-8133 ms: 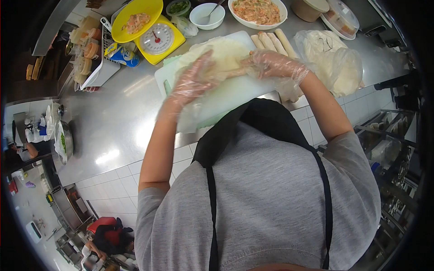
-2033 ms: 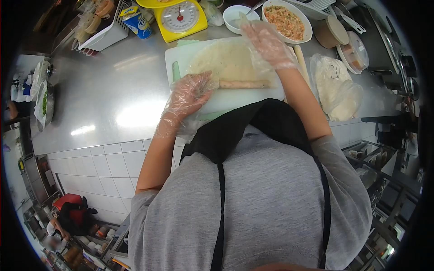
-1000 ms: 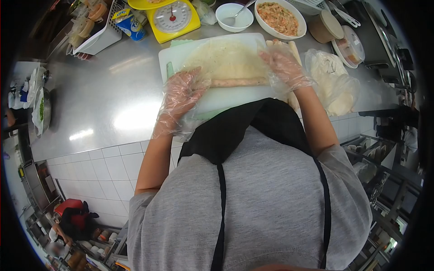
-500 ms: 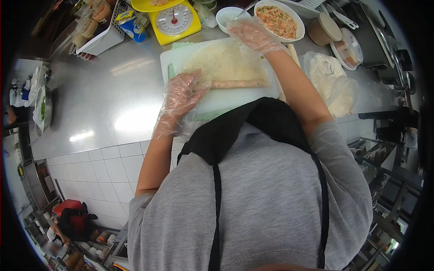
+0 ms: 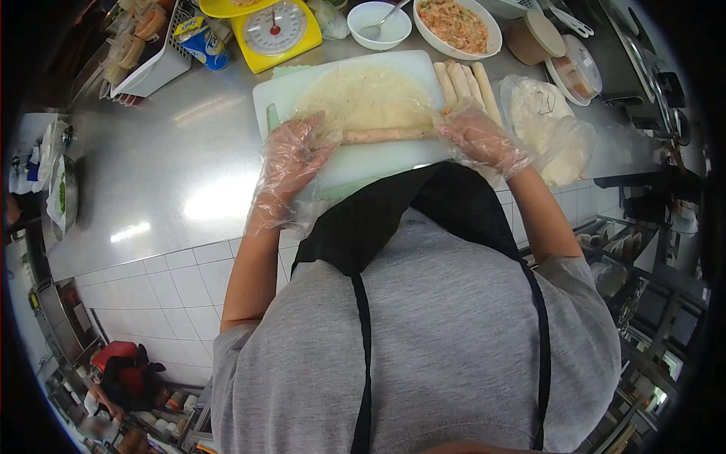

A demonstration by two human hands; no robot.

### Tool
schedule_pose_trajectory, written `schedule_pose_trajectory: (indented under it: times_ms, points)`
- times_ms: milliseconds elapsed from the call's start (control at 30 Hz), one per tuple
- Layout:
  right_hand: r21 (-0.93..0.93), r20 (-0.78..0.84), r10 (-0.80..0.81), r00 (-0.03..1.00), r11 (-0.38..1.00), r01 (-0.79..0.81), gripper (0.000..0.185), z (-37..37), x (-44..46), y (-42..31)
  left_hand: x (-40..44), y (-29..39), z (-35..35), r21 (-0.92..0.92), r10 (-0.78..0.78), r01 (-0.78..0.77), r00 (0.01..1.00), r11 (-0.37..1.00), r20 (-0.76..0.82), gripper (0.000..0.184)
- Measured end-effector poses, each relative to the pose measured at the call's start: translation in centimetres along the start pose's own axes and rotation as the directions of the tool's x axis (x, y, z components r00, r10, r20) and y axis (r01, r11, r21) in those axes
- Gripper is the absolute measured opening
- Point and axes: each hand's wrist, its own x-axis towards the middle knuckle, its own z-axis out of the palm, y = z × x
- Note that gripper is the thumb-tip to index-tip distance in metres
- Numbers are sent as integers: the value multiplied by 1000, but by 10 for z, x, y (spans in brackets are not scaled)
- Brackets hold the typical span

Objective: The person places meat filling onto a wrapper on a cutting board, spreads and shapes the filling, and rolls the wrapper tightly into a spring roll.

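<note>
Left hand (image 5: 295,149), right hand (image 5: 482,136): gloved, curling at opposite ends of filling strip (image 5: 387,135) along wrapper (image 5: 367,94), grip unclear.

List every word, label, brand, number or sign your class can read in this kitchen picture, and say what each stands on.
"20", apparently, handwritten in dark strokes on the clear plastic bag.
Blue and yellow packet: printed lettering, too small and blurred to read.
Yellow scale's dial: markings around the face, too small to read.
Nothing else can be made out as text.
</note>
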Motion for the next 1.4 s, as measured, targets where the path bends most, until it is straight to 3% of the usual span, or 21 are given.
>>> schedule_pose_trajectory:
  times_ms: [133,167,200,233,333,400,533,567,633,667,700,800,900,933,1000,1033,1100,1167,1233,1300,1400]
  points:
    - [-192,53,-11,999,981,21,40,2,8,-9,0,-1,1,12,49,-49,998,999,-28,43]
    - [-212,-182,-197,963,965,157,42,21,18,2,-1,-1,1,14,49,-49,998,999,-28,43]
    - [-262,-401,-367,839,924,278,47,35,29,11,0,-1,1,14,31,-31,999,999,-20,43]
    - [-262,-405,-366,838,925,277,47,40,41,17,0,-1,2,15,15,-15,1000,1000,-13,43]
    - [-362,-383,-352,854,908,212,52,36,73,23,0,1,1,7,12,-12,1000,1000,-15,43]
    - [-346,-127,-157,979,932,105,46,11,83,11,1,-1,2,13,12,-12,1000,1000,-15,43]
    - [-236,-17,-76,997,969,70,46,-17,78,4,1,3,-1,19,-11,11,1000,1000,0,43]
    - [-283,-110,-367,924,903,325,47,6,75,41,1,2,-1,19,-10,10,1000,1000,-4,43]
    - [-353,-174,-627,759,759,546,47,7,63,51,1,0,0,19,44,-44,999,999,-24,44]
    - [-174,-55,-328,943,933,314,49,-10,40,27,0,-1,0,16,41,-40,999,999,-25,44]
    - [-35,120,-4,993,999,8,52,-22,24,11,0,-2,1,13,33,-33,999,999,-26,45]
    - [97,-5,38,999,995,-37,60,-29,-2,9,1,-2,1,-4,1,-1,1000,1000,-1,47]
    - [165,-13,66,998,984,-63,58,-35,-8,-15,1,-1,3,-62,-39,40,999,997,16,49]
    - [168,-15,63,998,984,-60,58,-20,-3,-9,0,-1,2,-104,-53,54,999,993,9,49]
    - [138,-224,-118,967,979,152,51,17,16,11,-1,-1,-3,-157,-75,63,995,986,-70,49]
    - [138,-226,-120,967,978,154,51,15,24,12,-1,-1,-6,-214,-100,67,984,974,-148,50]
    - [-6,-225,-298,928,952,305,47,13,46,9,-3,-6,-22,-271,-98,35,969,962,-225,52]
    - [-99,-206,-316,926,948,302,46,13,73,2,-9,-15,-36,-321,-101,-1,948,947,-301,54]
    - [-196,-186,-336,923,934,300,46,16,99,-10,-17,-23,-48,-457,-284,86,878,886,-385,56]
    - [-343,-239,-460,855,864,368,44,24,124,-25,-29,-39,-55,-484,-341,123,854,867,-394,57]
    - [-297,-186,-490,852,855,426,45,41,158,-53,-40,-49,-47,-552,-404,138,825,822,-395,57]
